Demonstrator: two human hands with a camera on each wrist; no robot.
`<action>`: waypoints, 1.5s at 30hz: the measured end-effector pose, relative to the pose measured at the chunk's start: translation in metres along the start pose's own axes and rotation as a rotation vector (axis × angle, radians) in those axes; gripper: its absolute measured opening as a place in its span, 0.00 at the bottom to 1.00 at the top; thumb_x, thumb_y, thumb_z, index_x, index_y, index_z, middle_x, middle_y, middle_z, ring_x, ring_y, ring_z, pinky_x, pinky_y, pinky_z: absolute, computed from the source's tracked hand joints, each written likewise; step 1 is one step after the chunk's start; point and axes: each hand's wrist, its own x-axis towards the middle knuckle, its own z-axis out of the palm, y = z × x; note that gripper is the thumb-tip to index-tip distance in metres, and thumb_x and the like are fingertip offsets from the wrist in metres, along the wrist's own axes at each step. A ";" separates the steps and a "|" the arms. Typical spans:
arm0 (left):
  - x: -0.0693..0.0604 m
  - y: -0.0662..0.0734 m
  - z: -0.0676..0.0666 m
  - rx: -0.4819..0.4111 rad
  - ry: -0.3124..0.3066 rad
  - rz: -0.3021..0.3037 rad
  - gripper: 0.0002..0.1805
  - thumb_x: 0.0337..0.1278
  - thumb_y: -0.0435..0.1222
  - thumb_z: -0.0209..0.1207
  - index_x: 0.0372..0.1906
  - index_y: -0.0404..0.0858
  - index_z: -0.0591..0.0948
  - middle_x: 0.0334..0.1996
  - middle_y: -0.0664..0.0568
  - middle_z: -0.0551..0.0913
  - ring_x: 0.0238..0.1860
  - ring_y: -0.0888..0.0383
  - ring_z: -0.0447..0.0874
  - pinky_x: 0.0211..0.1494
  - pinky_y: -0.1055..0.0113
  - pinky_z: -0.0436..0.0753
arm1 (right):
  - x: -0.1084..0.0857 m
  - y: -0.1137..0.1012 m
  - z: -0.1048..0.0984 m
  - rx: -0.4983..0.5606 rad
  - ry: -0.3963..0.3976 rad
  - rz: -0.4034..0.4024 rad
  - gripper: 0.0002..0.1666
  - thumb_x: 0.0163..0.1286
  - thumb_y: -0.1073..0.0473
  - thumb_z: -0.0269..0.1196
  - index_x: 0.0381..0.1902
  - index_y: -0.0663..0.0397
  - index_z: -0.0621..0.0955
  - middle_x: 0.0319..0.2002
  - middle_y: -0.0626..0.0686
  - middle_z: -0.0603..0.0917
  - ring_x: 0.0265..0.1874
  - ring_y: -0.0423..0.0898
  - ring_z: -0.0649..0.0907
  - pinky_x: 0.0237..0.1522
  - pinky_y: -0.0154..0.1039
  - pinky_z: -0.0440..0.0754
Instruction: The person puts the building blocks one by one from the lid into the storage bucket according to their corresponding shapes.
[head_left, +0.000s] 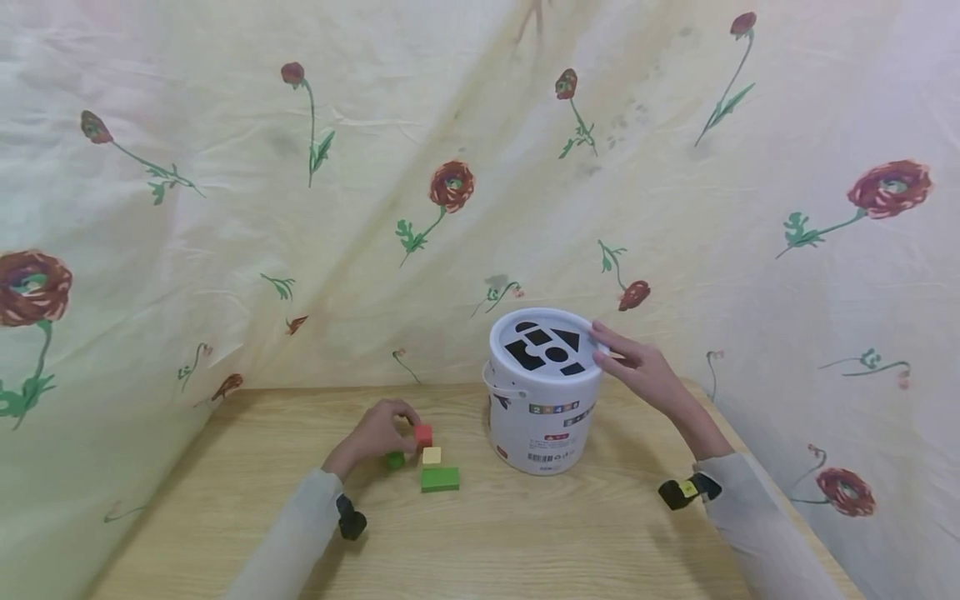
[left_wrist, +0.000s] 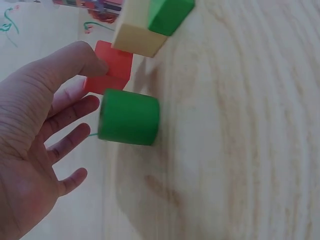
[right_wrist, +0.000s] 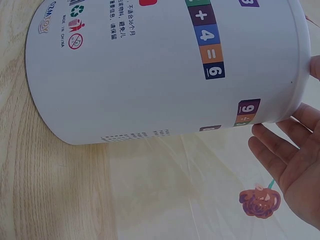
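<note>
My left hand pinches a red cube between thumb and index finger, with its other fingers loosely spread. Close to those fingers a green cylinder stands on the table, partly hidden by the hand in the head view. A pale yellow block and a flat green block lie just in front of the red cube. My right hand rests its fairly straight fingers on the right rim of a white shape-sorter bucket, whose lid has several dark shaped holes. The bucket stands upright.
A light wooden table carries everything. Cream flowered cloth hangs behind it and along both sides. The bucket's thin white handle hangs down at its left. Each wrist bears a black strapped camera.
</note>
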 end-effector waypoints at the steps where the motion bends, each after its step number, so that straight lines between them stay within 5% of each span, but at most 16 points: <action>1: 0.000 0.001 -0.001 -0.018 0.004 -0.006 0.14 0.42 0.32 0.75 0.37 0.45 0.86 0.44 0.54 0.86 0.55 0.50 0.79 0.64 0.43 0.75 | 0.000 0.000 0.000 0.000 0.001 0.003 0.33 0.78 0.49 0.58 0.77 0.46 0.67 0.80 0.52 0.59 0.76 0.63 0.66 0.65 0.58 0.75; 6: 0.002 0.009 -0.009 -0.070 0.024 -0.004 0.13 0.46 0.33 0.75 0.39 0.43 0.84 0.44 0.53 0.85 0.55 0.47 0.80 0.62 0.44 0.76 | -0.001 -0.001 0.000 0.011 -0.005 0.011 0.33 0.78 0.48 0.58 0.77 0.46 0.67 0.81 0.53 0.58 0.76 0.64 0.66 0.65 0.59 0.75; 17: 0.020 0.047 -0.039 -0.085 0.178 0.125 0.13 0.44 0.32 0.71 0.39 0.37 0.84 0.50 0.41 0.84 0.66 0.35 0.73 0.69 0.34 0.69 | 0.000 -0.001 0.000 0.024 -0.006 0.004 0.33 0.78 0.48 0.58 0.77 0.46 0.67 0.81 0.52 0.59 0.77 0.63 0.64 0.66 0.59 0.74; 26: 0.033 0.090 -0.055 -0.158 0.287 0.153 0.17 0.45 0.35 0.71 0.43 0.37 0.81 0.47 0.44 0.83 0.55 0.44 0.76 0.61 0.43 0.75 | 0.001 -0.001 0.001 0.025 -0.005 -0.010 0.32 0.78 0.49 0.58 0.76 0.48 0.67 0.80 0.54 0.59 0.77 0.64 0.64 0.65 0.58 0.74; 35: 0.047 0.131 -0.055 -0.183 0.378 0.219 0.18 0.46 0.36 0.72 0.44 0.37 0.81 0.44 0.46 0.84 0.52 0.47 0.77 0.62 0.43 0.75 | -0.002 0.001 0.001 0.028 -0.004 -0.005 0.32 0.78 0.50 0.58 0.76 0.47 0.68 0.80 0.53 0.59 0.77 0.63 0.64 0.65 0.58 0.74; 45: 0.062 0.164 -0.043 -0.225 0.402 0.240 0.18 0.49 0.39 0.72 0.45 0.40 0.81 0.45 0.49 0.83 0.54 0.50 0.75 0.64 0.42 0.75 | -0.001 0.000 0.000 0.032 -0.003 0.001 0.33 0.78 0.49 0.58 0.76 0.47 0.68 0.80 0.53 0.59 0.77 0.63 0.63 0.66 0.58 0.74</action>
